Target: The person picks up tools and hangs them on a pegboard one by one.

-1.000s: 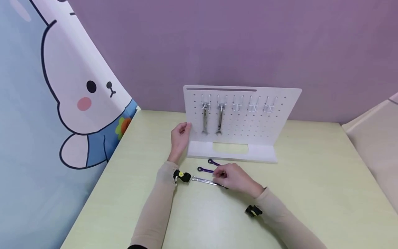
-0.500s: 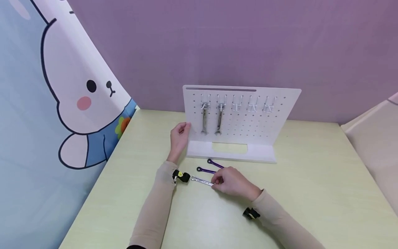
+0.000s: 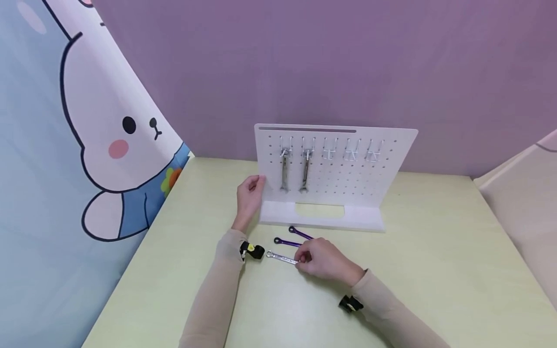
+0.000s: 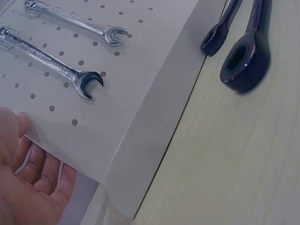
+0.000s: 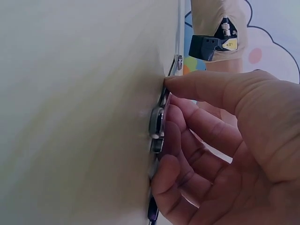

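Observation:
My left hand grips the left edge of a white pegboard, thumb on the front and fingers behind it in the left wrist view. On the table in front of the board, my right hand pinches a silver combination wrench between thumb and fingers. Its ring end points left; the hand covers its other end. Just beyond lie two purple wrenches, their right ends partly hidden by that hand. Two silver wrenches hang by their ring ends from the board's left hooks, open ends down.
Three bare wire hooks follow to the right on the pegboard. Its flat base rests on the pale table. Behind rises a purple backdrop, with a cartoon-printed cloth at the left.
My right hand has shifted slightly towards me, and its fingers have come together on the silver wrench, now covering its right end. My left hand has stayed on the pegboard's edge.

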`<state>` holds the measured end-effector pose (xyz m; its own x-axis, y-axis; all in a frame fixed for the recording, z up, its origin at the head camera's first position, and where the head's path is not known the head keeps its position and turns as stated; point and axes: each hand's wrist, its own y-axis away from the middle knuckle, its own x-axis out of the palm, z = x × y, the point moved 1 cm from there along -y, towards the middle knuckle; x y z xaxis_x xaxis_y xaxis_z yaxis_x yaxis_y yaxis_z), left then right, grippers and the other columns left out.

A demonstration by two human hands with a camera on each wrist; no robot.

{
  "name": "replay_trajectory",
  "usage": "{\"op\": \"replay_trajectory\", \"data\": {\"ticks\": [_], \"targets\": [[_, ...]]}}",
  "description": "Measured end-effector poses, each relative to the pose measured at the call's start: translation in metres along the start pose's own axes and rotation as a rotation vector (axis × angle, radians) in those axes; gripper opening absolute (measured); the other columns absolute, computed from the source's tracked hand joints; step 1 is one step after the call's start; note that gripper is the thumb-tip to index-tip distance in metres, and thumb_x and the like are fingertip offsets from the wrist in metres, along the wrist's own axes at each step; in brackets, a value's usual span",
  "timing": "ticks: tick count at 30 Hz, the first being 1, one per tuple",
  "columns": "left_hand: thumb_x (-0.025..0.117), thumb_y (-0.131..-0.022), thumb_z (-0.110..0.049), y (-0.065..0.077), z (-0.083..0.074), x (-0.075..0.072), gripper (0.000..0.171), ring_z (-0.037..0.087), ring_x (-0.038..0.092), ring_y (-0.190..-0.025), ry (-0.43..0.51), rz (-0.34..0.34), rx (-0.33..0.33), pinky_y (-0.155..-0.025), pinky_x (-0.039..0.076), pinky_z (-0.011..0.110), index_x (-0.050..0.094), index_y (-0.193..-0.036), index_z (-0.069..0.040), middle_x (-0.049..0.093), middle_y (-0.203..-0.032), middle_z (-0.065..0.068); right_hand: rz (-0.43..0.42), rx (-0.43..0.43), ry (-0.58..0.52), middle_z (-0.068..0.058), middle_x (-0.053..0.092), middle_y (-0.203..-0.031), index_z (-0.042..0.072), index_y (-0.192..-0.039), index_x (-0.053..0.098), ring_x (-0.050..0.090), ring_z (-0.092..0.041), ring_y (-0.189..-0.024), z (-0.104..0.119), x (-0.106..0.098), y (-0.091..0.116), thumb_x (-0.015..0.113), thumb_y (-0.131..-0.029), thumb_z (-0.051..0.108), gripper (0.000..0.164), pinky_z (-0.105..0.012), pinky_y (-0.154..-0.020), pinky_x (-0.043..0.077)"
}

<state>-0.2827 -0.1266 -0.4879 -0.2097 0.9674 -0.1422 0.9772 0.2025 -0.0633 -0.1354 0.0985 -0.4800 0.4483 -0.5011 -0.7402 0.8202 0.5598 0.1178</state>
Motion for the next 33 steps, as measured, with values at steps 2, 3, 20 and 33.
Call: {"op": "replay_trajectory", "data": {"ticks": [2, 3, 20, 33], "targets": [[0.065, -0.108, -0.028, 0.0007, 0.0003, -0.0005, 0.033, 0.028, 0.067, -0.108, 0.004, 0.001, 0.002, -0.098, 0.054, 0.039, 0.073, -0.124, -0.001, 0.075, -0.118, 0.020, -0.002, -0.003, 0.003, 0.011, 0.069, -0.078, 0.010, -0.095, 0.081, 0.055, -0.002, -0.070, 0.0007, 0.0003, 0.0004, 0.079, -0.090, 0.007, 0.006, -0.021, -0.067, 0.050], [0.065, -0.108, -0.028, 0.0006, 0.0005, -0.0007, 0.033, 0.028, 0.067, -0.108, 0.004, 0.000, 0.006, -0.098, 0.054, 0.038, 0.073, -0.124, 0.000, 0.075, -0.119, 0.021, -0.005, -0.006, 0.005, 0.011, 0.069, -0.078, 0.010, -0.094, 0.081, 0.056, -0.002, -0.070, 0.0013, 0.0003, 0.0003, 0.079, -0.090, 0.007, 0.006, -0.021, -0.067, 0.050], [0.064, -0.108, -0.030, 0.0034, 0.0005, -0.0002, 0.034, 0.026, 0.066, -0.105, -0.020, -0.011, 0.017, -0.091, 0.051, 0.030, 0.073, -0.124, -0.001, 0.075, -0.118, 0.021, 0.013, 0.093, 0.017, 0.013, 0.063, -0.074, 0.018, -0.086, 0.073, 0.054, -0.006, -0.069, 0.0091, 0.0016, 0.0050, 0.083, -0.080, 0.014, 0.012, -0.023, -0.066, 0.046], [0.064, -0.108, -0.032, 0.0018, 0.0025, -0.0005, 0.035, 0.029, 0.067, -0.109, -0.013, 0.000, 0.015, -0.095, 0.054, 0.036, 0.074, -0.123, -0.001, 0.075, -0.122, 0.020, -0.001, 0.060, 0.081, 0.015, 0.060, -0.071, 0.019, -0.082, 0.072, 0.051, -0.004, -0.067, 0.0074, 0.0044, 0.0046, 0.081, -0.080, 0.015, 0.010, -0.023, -0.063, 0.044]]}}
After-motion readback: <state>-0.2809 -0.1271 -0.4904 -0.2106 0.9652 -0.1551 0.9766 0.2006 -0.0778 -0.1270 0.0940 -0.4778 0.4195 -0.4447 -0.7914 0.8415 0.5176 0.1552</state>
